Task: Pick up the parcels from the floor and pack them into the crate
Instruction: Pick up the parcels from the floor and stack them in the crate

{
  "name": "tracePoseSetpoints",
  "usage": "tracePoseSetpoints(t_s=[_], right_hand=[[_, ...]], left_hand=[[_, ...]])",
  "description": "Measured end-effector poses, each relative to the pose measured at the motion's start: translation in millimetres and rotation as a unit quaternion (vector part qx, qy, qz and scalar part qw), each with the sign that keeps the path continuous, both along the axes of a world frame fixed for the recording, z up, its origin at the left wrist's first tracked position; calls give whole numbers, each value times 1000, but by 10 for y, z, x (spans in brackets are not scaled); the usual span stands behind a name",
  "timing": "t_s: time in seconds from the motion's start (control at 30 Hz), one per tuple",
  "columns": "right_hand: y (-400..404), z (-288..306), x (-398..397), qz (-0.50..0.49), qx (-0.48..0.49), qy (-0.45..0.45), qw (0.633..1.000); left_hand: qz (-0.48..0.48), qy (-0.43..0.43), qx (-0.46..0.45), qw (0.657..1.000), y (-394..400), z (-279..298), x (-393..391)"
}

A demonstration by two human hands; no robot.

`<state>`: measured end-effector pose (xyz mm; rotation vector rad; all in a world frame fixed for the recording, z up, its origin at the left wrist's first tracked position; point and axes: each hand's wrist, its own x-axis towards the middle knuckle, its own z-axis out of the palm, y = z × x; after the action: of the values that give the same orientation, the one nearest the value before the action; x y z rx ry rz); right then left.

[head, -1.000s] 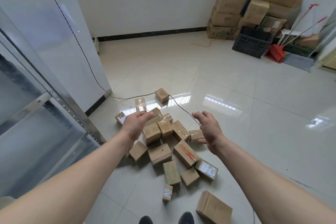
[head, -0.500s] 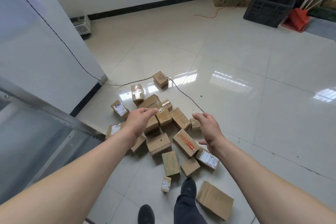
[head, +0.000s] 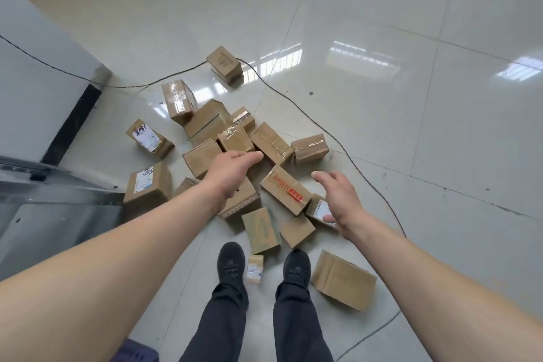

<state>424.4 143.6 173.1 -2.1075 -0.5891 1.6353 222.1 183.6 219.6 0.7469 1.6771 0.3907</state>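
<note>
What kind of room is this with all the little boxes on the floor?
Probably a parcel sorting or storage room. Many taped cardboard parcels lie heaped on a glossy tiled floor, several bear a shipping label, and a loose black cable runs across the tiles.

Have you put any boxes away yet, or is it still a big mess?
Nothing looks packed. The parcels all lie on the floor. The left hand and right hand reach over them, holding nothing. No crate shows clearly, so all the packing is left.
</note>
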Motion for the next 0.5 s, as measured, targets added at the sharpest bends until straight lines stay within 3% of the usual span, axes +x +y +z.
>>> tracePoseSetpoints(t_s=[0.23, 0.5], right_hand=[[-119, -1577, 64, -22, -60, -18, 998], [-121, -3358, 60, -60, -50, -28, 997]], left_hand=[[-65, 32, -47, 996, 118, -1644, 91], [-142, 64, -48, 987, 480, -3420, 247]])
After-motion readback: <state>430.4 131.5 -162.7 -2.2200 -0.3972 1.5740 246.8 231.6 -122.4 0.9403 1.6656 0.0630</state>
